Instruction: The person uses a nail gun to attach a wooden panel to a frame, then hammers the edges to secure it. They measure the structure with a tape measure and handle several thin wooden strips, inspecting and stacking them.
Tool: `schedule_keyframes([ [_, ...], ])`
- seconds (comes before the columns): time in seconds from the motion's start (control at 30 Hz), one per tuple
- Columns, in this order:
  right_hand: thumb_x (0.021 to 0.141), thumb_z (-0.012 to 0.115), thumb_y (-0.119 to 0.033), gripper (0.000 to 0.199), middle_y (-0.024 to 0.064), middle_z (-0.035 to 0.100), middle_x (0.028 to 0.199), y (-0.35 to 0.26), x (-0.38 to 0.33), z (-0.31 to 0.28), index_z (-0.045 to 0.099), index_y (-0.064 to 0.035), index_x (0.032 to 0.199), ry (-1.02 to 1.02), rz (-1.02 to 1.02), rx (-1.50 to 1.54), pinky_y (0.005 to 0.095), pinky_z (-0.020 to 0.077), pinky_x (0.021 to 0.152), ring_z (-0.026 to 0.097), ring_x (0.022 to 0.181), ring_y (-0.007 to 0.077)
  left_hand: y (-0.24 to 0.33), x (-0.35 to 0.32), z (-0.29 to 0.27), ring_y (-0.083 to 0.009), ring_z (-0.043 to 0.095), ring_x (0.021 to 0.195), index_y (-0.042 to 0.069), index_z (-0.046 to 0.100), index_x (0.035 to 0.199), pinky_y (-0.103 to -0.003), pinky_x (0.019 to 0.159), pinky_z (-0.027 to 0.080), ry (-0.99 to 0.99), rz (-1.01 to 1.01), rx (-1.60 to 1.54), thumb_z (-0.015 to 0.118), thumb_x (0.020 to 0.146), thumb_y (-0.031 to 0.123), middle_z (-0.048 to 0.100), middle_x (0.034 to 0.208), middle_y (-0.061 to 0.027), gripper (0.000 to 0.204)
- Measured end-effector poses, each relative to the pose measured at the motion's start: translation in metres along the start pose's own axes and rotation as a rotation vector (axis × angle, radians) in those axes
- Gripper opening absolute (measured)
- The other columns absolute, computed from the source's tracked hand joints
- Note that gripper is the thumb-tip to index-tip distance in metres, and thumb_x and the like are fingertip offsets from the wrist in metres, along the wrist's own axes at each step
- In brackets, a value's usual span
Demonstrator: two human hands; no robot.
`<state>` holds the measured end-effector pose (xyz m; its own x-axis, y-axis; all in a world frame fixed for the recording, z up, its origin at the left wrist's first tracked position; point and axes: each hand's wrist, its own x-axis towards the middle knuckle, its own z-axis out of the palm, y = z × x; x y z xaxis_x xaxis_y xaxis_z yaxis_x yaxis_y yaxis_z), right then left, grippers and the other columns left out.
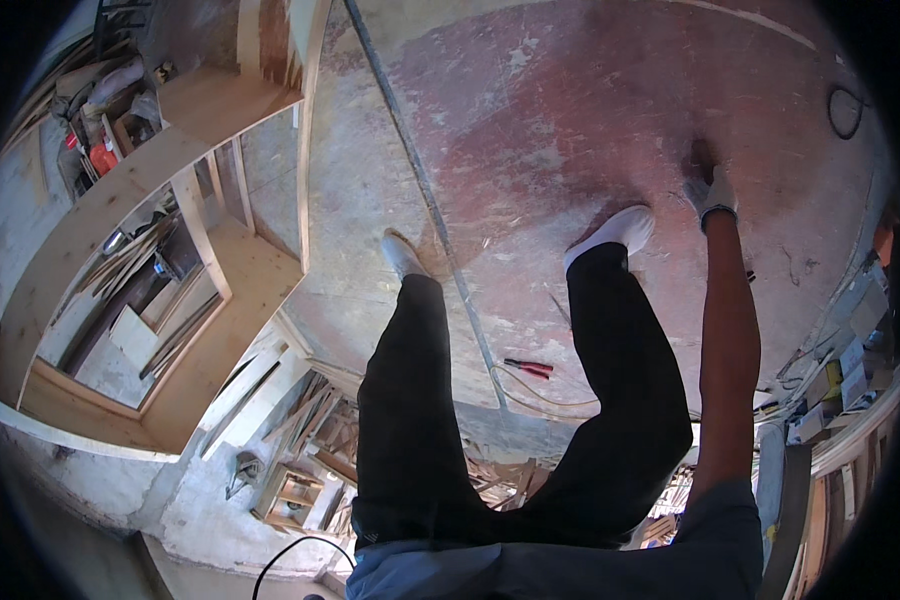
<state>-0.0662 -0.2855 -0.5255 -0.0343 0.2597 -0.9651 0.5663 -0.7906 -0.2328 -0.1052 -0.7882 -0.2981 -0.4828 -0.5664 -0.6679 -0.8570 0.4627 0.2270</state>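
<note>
My right hand (712,196), in a pale glove with a dark cuff, reaches out at the end of my stretched right arm, over the worn reddish floor (530,120). Its fingers look spread, and I see nothing held in them. A dark patch, like a shadow, lies on the floor just beyond the fingertips. My right shoe (615,235) is the nearest thing to the hand, on its left. My left hand is out of sight. Pliers with red handles (530,368) lie on the floor between my legs, well away from the hand.
A large plywood frame (225,255) with openings stands at the left. Behind and below it are loose wood strips (305,420). A yellowish cord (545,405) runs beside the pliers. A dark cable loop (845,112) lies far right, and boxes (855,370) line the right edge.
</note>
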Motion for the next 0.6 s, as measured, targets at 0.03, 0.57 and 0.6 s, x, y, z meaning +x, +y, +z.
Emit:
schedule_keyframes([
  [0.03, 0.103, 0.047, -0.043, 0.049, 0.0147, 0.061, 0.107, 0.003, 0.0, -0.002, 0.052, -0.0066, 0.135, 0.03, 0.005, 0.005, 0.0459, 0.0533, 0.06, 0.061, 0.084, 0.0305, -0.001, -0.002, 0.003, -0.0327, 0.067, 0.105, 0.007, 0.071, 0.109, -0.044, 0.093, 0.052, -0.006, 0.0, 0.011, 0.054, 0.094, 0.03, 0.071, 0.11, -0.0193, 0.032],
  [0.57, 0.09, 0.057, -0.013, 0.027, 0.0034, 0.044, 0.058, 0.029, -0.203, -0.178, 0.058, -0.0092, 0.116, -0.014, 0.004, -0.629, 0.0347, 0.0374, 0.035, 0.046, 0.039, 0.0176, -0.272, -0.339, -0.323, -0.0332, 0.066, 0.108, 0.007, 0.071, 0.108, -0.044, 0.096, 0.051, -0.722, -0.137, 0.872, 0.055, 0.092, 0.026, 0.071, 0.111, -0.0191, 0.029],
  [0.6, 0.091, 0.058, -0.014, 0.021, 0.0048, 0.046, 0.058, 0.025, -0.212, -0.175, 0.057, -0.0067, 0.111, -0.012, -0.014, -0.734, 0.0362, 0.0396, 0.034, 0.047, 0.039, 0.0188, -0.294, -0.359, -0.338, -0.0332, 0.066, 0.108, 0.007, 0.071, 0.108, -0.044, 0.096, 0.051, -0.751, -0.18, 0.879, 0.055, 0.092, 0.026, 0.071, 0.111, -0.0191, 0.029],
])
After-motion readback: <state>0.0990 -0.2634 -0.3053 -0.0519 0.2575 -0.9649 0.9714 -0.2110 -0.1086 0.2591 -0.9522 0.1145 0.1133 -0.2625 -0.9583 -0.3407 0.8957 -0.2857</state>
